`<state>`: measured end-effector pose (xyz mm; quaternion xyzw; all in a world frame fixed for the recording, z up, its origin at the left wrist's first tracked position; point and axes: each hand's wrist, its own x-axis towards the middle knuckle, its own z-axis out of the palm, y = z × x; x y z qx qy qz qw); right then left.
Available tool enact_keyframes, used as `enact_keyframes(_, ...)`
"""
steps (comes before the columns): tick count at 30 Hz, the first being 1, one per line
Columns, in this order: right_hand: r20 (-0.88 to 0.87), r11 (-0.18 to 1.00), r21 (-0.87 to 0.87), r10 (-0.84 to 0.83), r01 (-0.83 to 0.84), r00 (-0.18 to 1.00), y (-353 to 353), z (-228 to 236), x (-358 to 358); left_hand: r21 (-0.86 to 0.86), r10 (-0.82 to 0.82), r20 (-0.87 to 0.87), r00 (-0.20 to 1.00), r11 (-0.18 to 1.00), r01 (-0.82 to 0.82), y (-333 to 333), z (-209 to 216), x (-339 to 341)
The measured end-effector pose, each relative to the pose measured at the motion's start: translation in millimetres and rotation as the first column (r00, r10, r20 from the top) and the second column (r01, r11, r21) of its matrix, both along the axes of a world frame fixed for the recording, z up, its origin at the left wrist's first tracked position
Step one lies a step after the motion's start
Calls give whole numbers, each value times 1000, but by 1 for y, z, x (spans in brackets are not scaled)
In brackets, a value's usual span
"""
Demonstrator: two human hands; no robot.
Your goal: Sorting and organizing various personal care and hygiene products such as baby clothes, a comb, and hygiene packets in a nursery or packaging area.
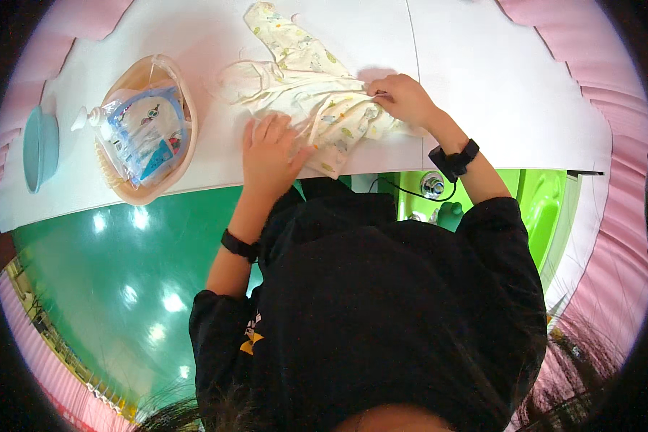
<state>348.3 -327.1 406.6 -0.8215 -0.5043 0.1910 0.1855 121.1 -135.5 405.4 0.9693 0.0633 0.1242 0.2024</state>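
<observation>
the right hand (405, 99) pinches the edge of a pale printed garment (331, 108) lying on the counter (504, 93) between both hands and beyond them. the left hand (270, 155) lies flat, fingers parted, at its near left edge. left of that hand sit a beige basket (140, 195) and, farther out, a teal basin (42, 150).

Right fingers (384, 84) pinch a patterned garment (338, 119) on the table (497, 101).
</observation>
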Motion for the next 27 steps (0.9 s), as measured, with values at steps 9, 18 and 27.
enact_keyframes(9, -3, 981, -178, -83, 81, 997, -6, 13, -6, -146, 94, -48, 994, 984, -100, -4, -22, 11)
enact_keyframes(18, 116, 922, -187, -322, 340, 939, -70, 21, -26, -106, -67, -105, 992, 993, 56, -26, 7, -4)
enact_keyframes(27, -127, 704, -687, -362, 181, 924, -108, 19, -58, -46, -218, -247, 944, 976, 213, -20, -7, -10)
